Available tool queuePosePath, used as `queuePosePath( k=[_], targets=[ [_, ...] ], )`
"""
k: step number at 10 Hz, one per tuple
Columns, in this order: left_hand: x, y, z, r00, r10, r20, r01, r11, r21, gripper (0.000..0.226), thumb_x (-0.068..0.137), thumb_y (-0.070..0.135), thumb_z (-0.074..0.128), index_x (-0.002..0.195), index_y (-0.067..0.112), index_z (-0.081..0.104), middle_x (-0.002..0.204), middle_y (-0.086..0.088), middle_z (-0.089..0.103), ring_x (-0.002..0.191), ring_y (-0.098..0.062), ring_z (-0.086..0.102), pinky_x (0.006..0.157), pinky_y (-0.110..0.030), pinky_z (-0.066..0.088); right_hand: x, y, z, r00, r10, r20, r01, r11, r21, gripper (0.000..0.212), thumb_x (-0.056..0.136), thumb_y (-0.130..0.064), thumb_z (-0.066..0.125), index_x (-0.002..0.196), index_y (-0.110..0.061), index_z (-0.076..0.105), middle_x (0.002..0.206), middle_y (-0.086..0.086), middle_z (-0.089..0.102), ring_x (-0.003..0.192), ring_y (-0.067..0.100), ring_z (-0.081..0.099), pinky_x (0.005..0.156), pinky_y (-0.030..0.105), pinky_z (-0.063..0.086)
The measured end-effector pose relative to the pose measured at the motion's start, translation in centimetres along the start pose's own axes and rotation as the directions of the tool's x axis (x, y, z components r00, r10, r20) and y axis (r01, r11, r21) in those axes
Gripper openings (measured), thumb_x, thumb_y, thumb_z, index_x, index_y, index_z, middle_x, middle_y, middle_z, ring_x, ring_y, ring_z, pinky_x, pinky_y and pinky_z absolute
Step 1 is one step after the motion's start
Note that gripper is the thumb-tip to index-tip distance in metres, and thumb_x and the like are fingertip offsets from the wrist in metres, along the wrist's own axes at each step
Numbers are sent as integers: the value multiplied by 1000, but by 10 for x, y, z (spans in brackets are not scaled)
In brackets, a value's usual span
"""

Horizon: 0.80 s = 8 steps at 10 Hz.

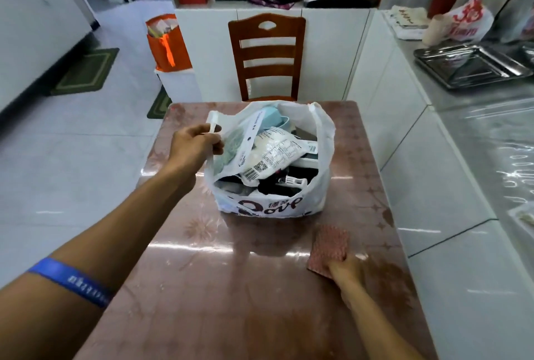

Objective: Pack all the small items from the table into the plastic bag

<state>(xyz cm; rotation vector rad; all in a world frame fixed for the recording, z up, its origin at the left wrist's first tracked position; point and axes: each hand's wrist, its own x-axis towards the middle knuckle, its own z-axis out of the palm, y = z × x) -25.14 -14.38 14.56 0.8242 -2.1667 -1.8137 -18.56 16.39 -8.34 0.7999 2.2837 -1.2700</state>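
The plastic bag (271, 174) stands near the far edge of the surface (219, 287), already crowded with packets and dark items. The left hand (196, 144) is closed around the bag's left handle (213, 128) and lifts it up and outward, which seems meant to keep the mouth open and the soft sides from folding in. The right hand (345, 268) lies near the right edge of the surface, its fingers pressed on the near end of a flat reddish patterned pad (329, 247), probably to slide or pinch it up, since so thin a thing is hard to lift straight off. It appears to be the last item outside the bag.
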Motion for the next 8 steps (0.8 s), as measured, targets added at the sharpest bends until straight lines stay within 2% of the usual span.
queuePosePath(
  k=[1,2,3,4,5,6,7,8],
  targets=[
    [8,10,-6,999,-31,-44,28,998,-64,15,91,2,57,94,9,70,81,-11,67,77,-22,63,83,-36,57,-72,-67,-36,958,-286,36,261,912,316,25,83,-17,74,107,-19,67,94,4,74,83,22,71,71,44,60],
    [13,17,-12,997,-49,-52,45,995,-90,15,92,3,57,90,9,70,82,-12,67,76,-24,62,83,-38,56,-116,-131,-64,853,-518,65,431,769,473,24,84,-24,69,107,-22,62,95,0,72,80,13,70,61,26,58],
    [11,21,-14,996,-73,-44,68,991,-112,14,92,3,57,93,7,70,84,-14,67,78,-24,63,84,-39,56,-135,-196,-73,766,-642,45,540,679,497,29,86,-28,68,112,-23,58,99,-2,72,83,10,69,62,23,56],
    [7,23,-17,994,-101,-28,97,987,-128,14,92,4,57,100,3,69,89,-15,69,79,-23,64,80,-35,56,-119,-270,-47,806,-571,153,478,782,399,26,88,-23,66,113,-20,59,100,3,72,79,19,69,66,34,58],
    [7,23,-20,996,-89,-10,87,985,-150,14,92,1,56,94,5,68,86,-14,68,76,-22,63,71,-29,56,-100,-295,-6,849,-432,306,339,887,312,29,88,-19,65,114,-10,58,90,10,70,64,19,65,63,36,55],
    [9,25,-25,996,-88,-2,86,983,-164,14,92,0,55,92,7,68,86,-14,68,76,-21,63,66,-27,53,-103,-304,15,849,-451,274,412,891,190,49,79,-42,67,117,-13,55,95,7,70,72,22,68,70,40,59],
    [10,26,-28,996,-82,25,85,984,-157,14,93,1,55,91,8,67,87,-13,68,76,-21,63,64,-25,52,-116,-312,23,831,-538,137,552,827,-101,67,73,-65,56,117,-15,51,100,3,68,84,26,68,72,43,58],
    [11,25,-36,994,-79,77,87,989,-117,13,92,1,57,93,10,67,92,-13,70,79,-21,65,64,-25,52,-140,-296,13,676,-733,-77,665,651,-366,51,86,-59,44,121,-23,42,93,1,69,81,25,67,69,40,56]
  ],
)
